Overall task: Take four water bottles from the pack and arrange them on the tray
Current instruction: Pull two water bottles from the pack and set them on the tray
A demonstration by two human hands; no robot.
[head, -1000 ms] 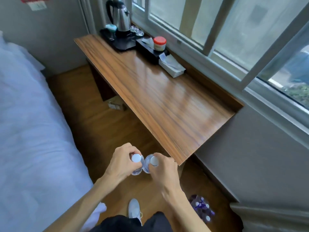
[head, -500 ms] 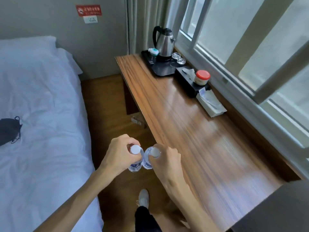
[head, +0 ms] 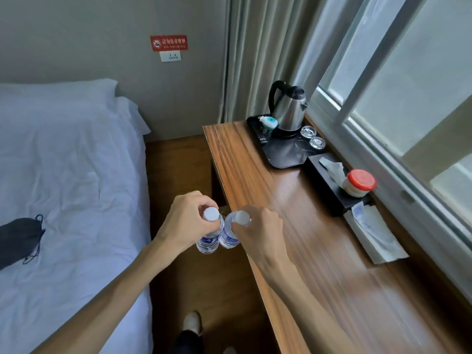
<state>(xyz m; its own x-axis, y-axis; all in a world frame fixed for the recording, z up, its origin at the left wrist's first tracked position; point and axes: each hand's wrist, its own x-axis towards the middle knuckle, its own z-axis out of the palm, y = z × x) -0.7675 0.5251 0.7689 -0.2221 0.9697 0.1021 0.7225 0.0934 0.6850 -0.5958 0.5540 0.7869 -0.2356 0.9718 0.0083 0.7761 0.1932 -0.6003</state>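
Note:
My left hand [head: 185,221] grips a clear water bottle [head: 209,241] with a white cap by its neck. My right hand [head: 258,231] holds a second water bottle [head: 228,237] the same way. Both bottles hang side by side, touching, above the floor at the near left edge of the wooden desk [head: 319,238]. The black tray [head: 283,152] sits at the desk's far end. It carries a steel kettle [head: 290,108] and two small glasses [head: 313,137]. The bottle pack is out of view.
A black tissue box [head: 332,185] with a red-lidded jar [head: 360,182] and a paper packet [head: 373,233] lie along the window side of the desk. A white bed [head: 69,180] with a dark pouch [head: 18,238] stands on the left. My shoe [head: 192,323] is on the wooden floor between them.
My view has swung up and along the desk toward the tray, and the pack on the floor has dropped out of sight. Both hands still carry the bottles, now nearer the tray.

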